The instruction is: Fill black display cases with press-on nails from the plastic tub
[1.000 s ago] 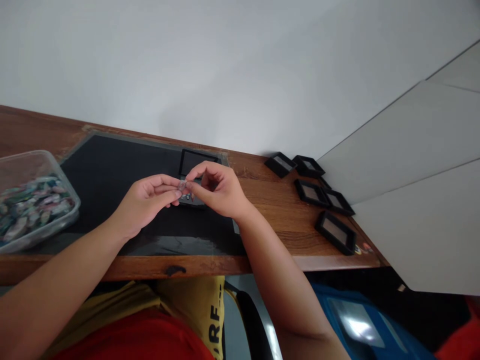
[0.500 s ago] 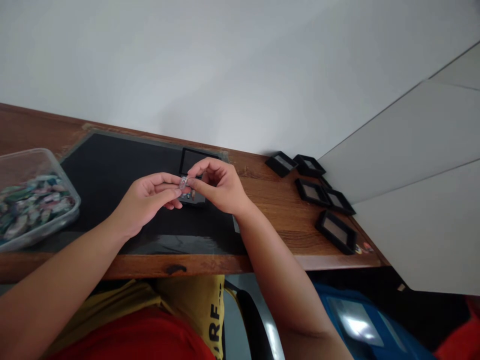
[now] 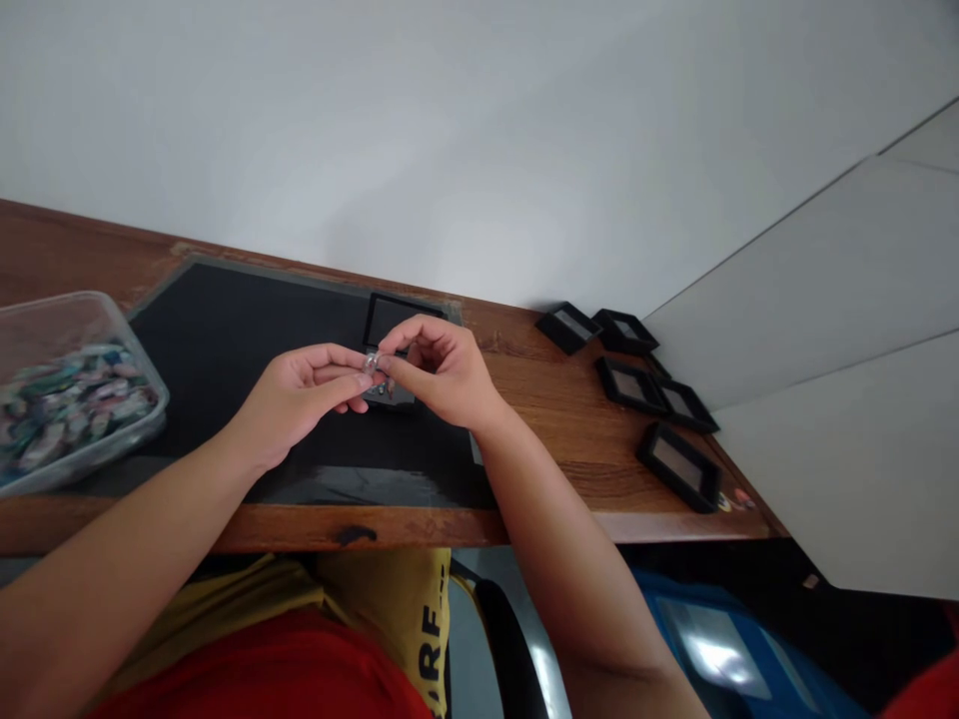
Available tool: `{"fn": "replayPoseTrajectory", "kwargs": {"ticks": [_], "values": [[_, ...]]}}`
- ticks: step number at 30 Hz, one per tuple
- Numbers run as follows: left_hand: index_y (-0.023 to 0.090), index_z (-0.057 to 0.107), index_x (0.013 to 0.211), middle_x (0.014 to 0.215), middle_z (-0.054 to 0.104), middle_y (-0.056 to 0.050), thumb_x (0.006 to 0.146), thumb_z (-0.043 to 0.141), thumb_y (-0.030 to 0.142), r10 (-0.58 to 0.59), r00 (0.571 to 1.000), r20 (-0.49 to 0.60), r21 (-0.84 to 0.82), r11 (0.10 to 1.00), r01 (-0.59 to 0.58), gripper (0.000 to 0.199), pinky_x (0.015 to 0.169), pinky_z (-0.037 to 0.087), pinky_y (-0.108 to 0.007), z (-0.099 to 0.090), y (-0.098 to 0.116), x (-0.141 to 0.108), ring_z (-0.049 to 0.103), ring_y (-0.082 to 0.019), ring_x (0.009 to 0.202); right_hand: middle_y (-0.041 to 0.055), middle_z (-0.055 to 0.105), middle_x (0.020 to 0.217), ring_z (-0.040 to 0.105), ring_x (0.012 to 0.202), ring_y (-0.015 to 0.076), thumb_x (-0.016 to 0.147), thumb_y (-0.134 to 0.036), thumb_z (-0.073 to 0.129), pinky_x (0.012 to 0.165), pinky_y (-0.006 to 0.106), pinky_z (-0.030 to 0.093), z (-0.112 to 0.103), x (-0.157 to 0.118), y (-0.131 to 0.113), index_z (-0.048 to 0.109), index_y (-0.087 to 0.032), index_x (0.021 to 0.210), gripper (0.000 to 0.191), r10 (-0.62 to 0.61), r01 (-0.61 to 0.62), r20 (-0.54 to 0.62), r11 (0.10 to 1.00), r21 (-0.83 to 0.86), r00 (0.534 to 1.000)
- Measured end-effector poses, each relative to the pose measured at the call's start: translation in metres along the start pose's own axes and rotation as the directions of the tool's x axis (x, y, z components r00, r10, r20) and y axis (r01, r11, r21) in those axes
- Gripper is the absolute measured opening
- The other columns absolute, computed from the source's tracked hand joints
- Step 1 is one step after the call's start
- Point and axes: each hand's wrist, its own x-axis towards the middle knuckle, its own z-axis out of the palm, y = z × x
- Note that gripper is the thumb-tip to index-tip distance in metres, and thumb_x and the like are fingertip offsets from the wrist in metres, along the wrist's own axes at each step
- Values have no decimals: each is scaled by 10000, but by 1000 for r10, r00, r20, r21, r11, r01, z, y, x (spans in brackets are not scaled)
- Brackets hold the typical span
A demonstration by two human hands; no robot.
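Both hands meet over the dark mat, pinching one small, clear, shiny piece (image 3: 371, 363) that may be a ring or a bit of clear plastic; its exact kind is too small to tell. My left hand (image 3: 307, 399) holds it between thumb and fingers from the left. From the right, the thumb and index finger of my right hand (image 3: 442, 369) close on it. Just below and behind them lies a black display box (image 3: 397, 401) with several small shiny items in it, partly hidden by my hands. Its framed lid (image 3: 390, 312) stands raised at the back.
At the left a clear plastic tub (image 3: 154, 399) holds many small wrapped, multicoloured pieces. Several black boxes (image 3: 678, 464) with grey windows lie at the right of the wooden table (image 3: 539, 389). A black mat (image 3: 225, 340) covers the middle. A wall rises behind.
The whole view has shifted slightly. The clear piece looks turned a little between my fingertips; both hands keep their pinch on it.
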Motion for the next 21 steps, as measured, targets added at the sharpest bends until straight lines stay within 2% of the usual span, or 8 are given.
{"fn": "replayPoseTrajectory", "kwargs": {"ticks": [11,17,21], "values": [[176,792,885,877,826,-65,655,895,340,-2,1000,8,5,1000,2,302,617,514,-249,1,2,-1,692,-131,621,-14,731,737,457,478,27,860,-363,824,442,206,317,-2,0,0,666,-168,916,256,1,-1,17,999,38,1000],[183,802,904,895,823,-68,686,879,359,-20,999,25,17,1000,19,291,642,539,-261,0,0,0,698,-138,652,-14,713,773,419,478,20,864,-286,806,427,215,281,-3,0,-1,691,-166,909,172,-35,35,-16,999,30,999],[189,806,879,779,796,-47,690,897,417,-39,999,33,7,999,39,310,631,537,-251,0,-1,1,675,-131,633,-13,703,848,412,504,11,842,-268,811,442,210,286,-5,1,5,700,-163,953,189,-45,46,-36,998,39,998]]}}
